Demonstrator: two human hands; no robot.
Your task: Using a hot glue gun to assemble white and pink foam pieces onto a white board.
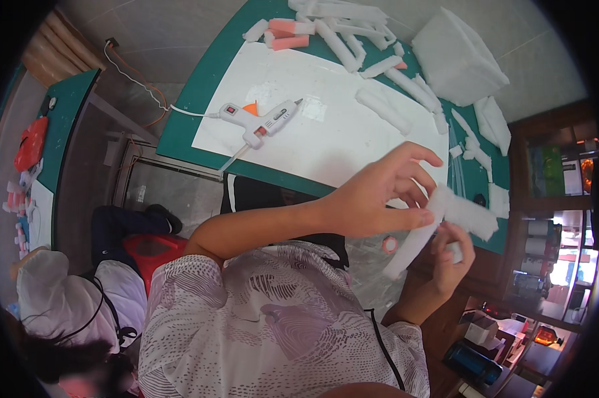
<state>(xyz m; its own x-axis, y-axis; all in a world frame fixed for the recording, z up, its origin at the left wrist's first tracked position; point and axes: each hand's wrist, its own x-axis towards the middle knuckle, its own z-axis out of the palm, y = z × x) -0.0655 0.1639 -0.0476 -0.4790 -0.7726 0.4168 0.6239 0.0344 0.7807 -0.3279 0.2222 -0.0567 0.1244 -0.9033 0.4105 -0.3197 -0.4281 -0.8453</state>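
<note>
My left hand (391,194) reaches across to the table's right front corner, its thumb and fingertips on a white foam piece (439,215). That piece is made of a long strip pointing down toward me and a thicker block sticking out to the right; whether they are joined I cannot tell. My right hand (451,260) is below the block, fingers curled, with its fingertips against the underside of the foam. A small white bit (455,251) shows among the right fingers. On a white board lies a white hot glue gun (263,125), its nozzle aimed up and right.
The green table (187,136) carries a white board (299,86) with a loose foam strip (382,111). Foam sticks, pink pieces (290,42) and a big white foam block (459,56) line its far side. A tape roll (390,245) is on the floor. Another person (117,292) sits at left; shelves stand right.
</note>
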